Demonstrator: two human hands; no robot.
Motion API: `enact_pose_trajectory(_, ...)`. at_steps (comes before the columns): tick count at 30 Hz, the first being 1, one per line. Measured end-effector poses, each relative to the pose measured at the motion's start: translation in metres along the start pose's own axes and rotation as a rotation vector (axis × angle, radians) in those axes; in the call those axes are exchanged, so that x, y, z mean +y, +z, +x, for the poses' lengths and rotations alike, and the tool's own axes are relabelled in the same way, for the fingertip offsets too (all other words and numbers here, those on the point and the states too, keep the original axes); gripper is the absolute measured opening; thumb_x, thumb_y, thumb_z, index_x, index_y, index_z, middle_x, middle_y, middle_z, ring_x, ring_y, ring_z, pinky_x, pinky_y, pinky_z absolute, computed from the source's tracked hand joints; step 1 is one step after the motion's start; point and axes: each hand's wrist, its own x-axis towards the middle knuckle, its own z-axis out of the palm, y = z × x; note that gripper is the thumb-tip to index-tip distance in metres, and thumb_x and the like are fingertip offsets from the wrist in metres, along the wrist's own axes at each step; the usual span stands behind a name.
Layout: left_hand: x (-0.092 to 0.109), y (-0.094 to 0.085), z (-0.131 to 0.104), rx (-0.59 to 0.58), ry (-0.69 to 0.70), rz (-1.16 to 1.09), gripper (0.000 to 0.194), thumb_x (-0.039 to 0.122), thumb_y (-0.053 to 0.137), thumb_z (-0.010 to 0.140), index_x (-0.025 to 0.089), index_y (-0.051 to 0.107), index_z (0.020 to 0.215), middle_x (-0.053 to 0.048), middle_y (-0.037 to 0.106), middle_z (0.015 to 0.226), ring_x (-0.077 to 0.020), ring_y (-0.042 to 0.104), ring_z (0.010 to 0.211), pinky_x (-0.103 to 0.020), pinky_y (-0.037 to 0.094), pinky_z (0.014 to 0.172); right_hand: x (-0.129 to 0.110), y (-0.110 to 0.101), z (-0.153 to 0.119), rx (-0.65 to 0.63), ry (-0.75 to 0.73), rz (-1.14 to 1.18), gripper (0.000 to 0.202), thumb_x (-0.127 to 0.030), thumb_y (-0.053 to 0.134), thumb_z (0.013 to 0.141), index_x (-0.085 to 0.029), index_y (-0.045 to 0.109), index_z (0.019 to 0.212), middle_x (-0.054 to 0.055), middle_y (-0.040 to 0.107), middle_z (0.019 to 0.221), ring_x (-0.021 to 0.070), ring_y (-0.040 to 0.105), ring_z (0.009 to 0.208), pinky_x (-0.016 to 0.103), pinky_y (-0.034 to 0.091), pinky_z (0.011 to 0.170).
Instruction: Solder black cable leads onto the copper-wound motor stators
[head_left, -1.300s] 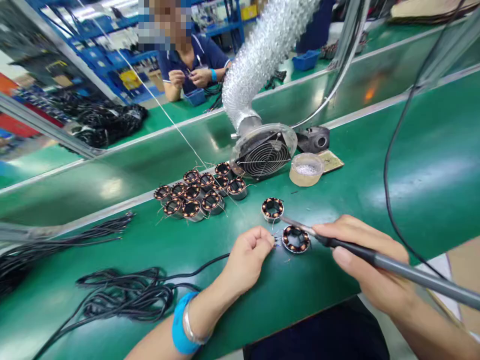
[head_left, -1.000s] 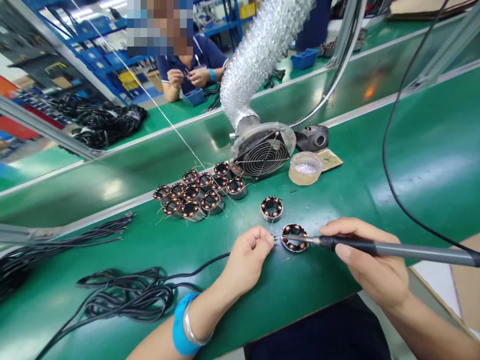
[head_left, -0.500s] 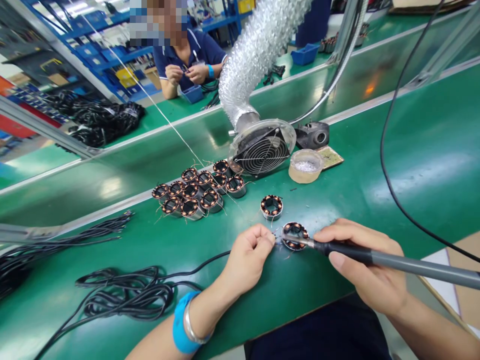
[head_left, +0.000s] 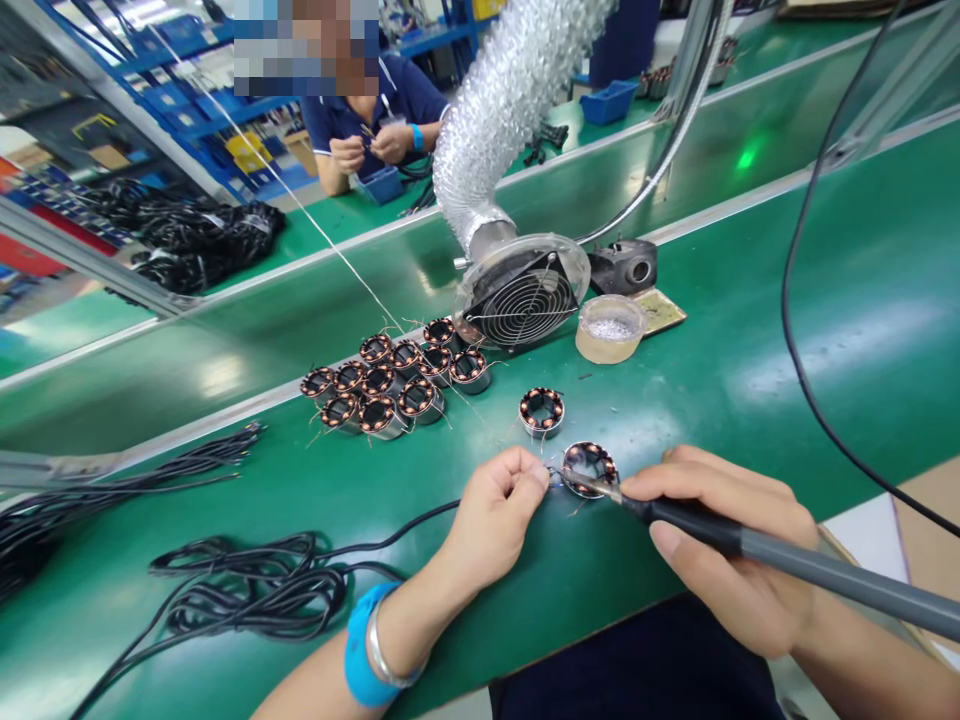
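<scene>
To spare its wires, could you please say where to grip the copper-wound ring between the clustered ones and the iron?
Probably its outer wall, from above on the far side: the copper-wound ring sits opening up, loose wires at its near edge and the left hand nearby.

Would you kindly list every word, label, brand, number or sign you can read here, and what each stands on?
No text can be read here.
Pale tag on the co-worker's shirt: too small and blurred to read.
Soldering iron in the right hand: no marking I can make out.

Wound rings (head_left: 390, 418), black cables (head_left: 259, 588) on green bench (head_left: 720, 390)
</scene>
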Motion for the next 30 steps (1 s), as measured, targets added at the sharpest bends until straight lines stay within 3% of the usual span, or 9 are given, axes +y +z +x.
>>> enact_pose_trajectory(8,-0.002,-0.001,-0.001,0.001,0.005,0.014,0.029,0.041,0.059,0.082,0.019,0.046,0.067,0.01,0.03,0.052,-0.0062,0.02,0.047,-0.021,0.019,0.047,-0.002,-0.009,0.005,0.033,-0.015,-0.049,0.02,-0.012,0.055,0.081,-0.018,0.066,0.096,0.001,0.06,0.071,0.0126,0.053,0.057,0.026,0.041,0.049)
enact_pose_trajectory(21,0.0,0.0,0.0,-0.011,0.012,0.025,0.027,0.039,0.055,0.084,0.019,0.045,0.067,0.01,0.028,0.052,-0.0064,0.019,0.046,-0.021,0.019,0.047,0.0,-0.007,0.005,0.085,-0.019,-0.06,0.023,-0.012,0.057,0.081,-0.021,0.067,0.099,0.001,0.062,0.074,0.014,0.056,0.06,0.028,0.043,0.051)
enact_pose_trajectory(27,0.001,0.0,-0.001,-0.015,0.0,0.019,0.029,0.041,0.056,0.084,0.019,0.044,0.068,0.01,0.029,0.053,-0.007,0.02,0.048,-0.022,0.019,0.047,0.006,-0.002,0.002,0.147,-0.008,-0.059,0.033,-0.015,0.058,0.088,-0.024,0.064,0.119,0.003,0.069,0.085,0.016,0.063,0.062,0.029,0.052,0.053)
enact_pose_trajectory(30,0.0,-0.002,-0.001,-0.067,-0.005,0.002,0.033,0.045,0.056,0.086,0.019,0.043,0.069,0.009,0.029,0.055,-0.0074,0.02,0.049,-0.022,0.018,0.048,0.011,0.007,0.01,0.093,-0.016,-0.067,0.039,-0.01,0.058,0.091,-0.027,0.061,0.125,0.001,0.072,0.084,0.0135,0.066,0.061,0.026,0.056,0.057)
